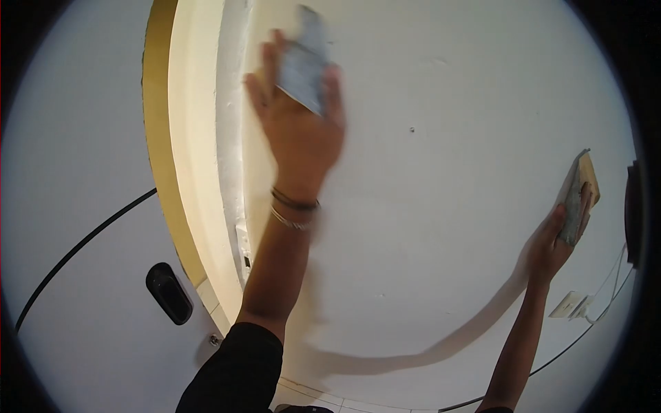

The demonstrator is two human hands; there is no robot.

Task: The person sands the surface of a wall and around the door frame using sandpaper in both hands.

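My left hand (pixel 303 127) is raised against the pale wall near the door frame, blurred by motion. A folded grey-blue sheet (pixel 303 72), which looks like sandpaper, is gripped between its thumb and fingers. Far to the right, my right hand (pixel 551 246) grips a grey sheet-like piece (pixel 571 219) beside a flat light-wood piece (pixel 589 180). Whether those two are joined, I cannot tell. That hand is close to the wall, and its arm throws a long shadow there. Bracelets circle my left wrist.
The wall (pixel 413 227) has small marks and a screw-like spot (pixel 412 129). At left are a cream door frame (pixel 196 138) and a white door (pixel 76 172) with a black recessed handle (pixel 169 292). A socket with a plug (pixel 573 305) and cables sits lower right, near a dark object (pixel 633 213).
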